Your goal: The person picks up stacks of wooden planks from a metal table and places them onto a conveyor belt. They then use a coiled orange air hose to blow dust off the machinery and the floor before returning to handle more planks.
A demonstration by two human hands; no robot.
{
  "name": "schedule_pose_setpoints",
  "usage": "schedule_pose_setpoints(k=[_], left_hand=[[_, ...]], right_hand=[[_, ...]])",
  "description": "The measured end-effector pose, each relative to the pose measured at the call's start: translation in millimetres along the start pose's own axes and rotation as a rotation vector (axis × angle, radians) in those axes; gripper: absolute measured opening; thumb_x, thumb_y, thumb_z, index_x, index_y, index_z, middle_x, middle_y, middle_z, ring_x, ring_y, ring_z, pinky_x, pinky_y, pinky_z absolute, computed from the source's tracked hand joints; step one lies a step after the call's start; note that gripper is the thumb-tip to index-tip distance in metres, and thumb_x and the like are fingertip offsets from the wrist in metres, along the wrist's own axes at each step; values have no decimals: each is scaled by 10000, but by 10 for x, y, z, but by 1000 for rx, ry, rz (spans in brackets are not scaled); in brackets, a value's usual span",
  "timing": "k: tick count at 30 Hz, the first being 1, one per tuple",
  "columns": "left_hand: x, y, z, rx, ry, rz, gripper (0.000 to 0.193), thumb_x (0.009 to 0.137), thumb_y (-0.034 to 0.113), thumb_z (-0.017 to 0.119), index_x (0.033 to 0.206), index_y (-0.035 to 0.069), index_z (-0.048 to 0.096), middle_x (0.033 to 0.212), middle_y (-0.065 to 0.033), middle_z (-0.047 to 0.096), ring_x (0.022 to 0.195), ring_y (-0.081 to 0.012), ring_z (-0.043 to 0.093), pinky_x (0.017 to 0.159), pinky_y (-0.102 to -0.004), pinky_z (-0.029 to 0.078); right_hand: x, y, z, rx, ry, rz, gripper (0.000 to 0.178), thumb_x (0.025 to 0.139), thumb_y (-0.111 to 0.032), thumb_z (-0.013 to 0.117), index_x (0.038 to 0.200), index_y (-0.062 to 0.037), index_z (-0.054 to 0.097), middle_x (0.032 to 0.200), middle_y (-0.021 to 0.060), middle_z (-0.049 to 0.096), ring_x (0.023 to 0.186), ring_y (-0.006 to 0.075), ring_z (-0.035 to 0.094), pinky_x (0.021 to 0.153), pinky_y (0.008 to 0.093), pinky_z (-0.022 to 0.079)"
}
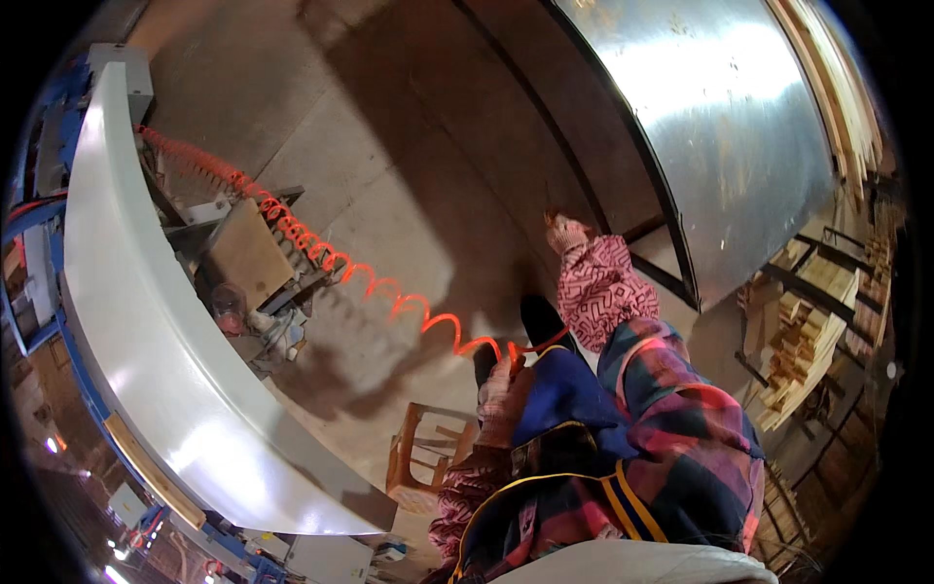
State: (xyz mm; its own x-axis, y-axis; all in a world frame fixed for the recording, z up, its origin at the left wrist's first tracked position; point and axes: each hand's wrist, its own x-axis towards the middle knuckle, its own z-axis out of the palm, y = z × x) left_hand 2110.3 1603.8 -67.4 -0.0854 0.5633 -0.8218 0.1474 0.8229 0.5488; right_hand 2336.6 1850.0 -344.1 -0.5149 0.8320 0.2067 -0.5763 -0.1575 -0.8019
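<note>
My left hand [501,397], in a pale knit glove, is closed around the orange coiled air hose [362,274] in front of my body. From there a short length of the hose bends right and disappears behind my right sleeve [608,292]. My right hand [565,234], gloved with the fingertips showing, reaches forward beside the metal-topped table. Its fingers look curled, and a thin dark shape sticks out ahead of them; what they hold is too small to make out.
On the right stands a shiny sheet-metal table [720,127] on a dark frame [671,219]. Stacked wooden strips [812,346] lie beyond it. A long curved white panel [146,292] fills the left. Near my feet is a brown stool [428,457]; a cluttered low stand [248,253] sits by the panel.
</note>
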Motion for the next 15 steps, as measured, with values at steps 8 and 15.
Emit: schedule_pose_setpoints(k=[8, 15], left_hand=[[-231, 743, -92, -409, 15, 31, 349, 920, 177, 657, 1206, -8, 583, 1069, -44, 631, 918, -140, 590, 820, -282, 477], [-246, 1412, -350, -601, -9, 357, 472, 926, 139, 650, 1341, -2, 476, 1123, -55, 600, 986, -137, 574, 886, -273, 467]], right_hand=[[1638, -240, 1567, -999, -130, 576, 276, 826, -273, 625, 931, -28, 695, 880, 104, 712, 787, 232, 690, 630, 352, 543], [3197, -908, 1579, -1518, 123, 1004, 282, 839, -225, 605, 1065, -91, 707, 1077, 121, 705, 1012, 259, 685, 817, 364, 557]])
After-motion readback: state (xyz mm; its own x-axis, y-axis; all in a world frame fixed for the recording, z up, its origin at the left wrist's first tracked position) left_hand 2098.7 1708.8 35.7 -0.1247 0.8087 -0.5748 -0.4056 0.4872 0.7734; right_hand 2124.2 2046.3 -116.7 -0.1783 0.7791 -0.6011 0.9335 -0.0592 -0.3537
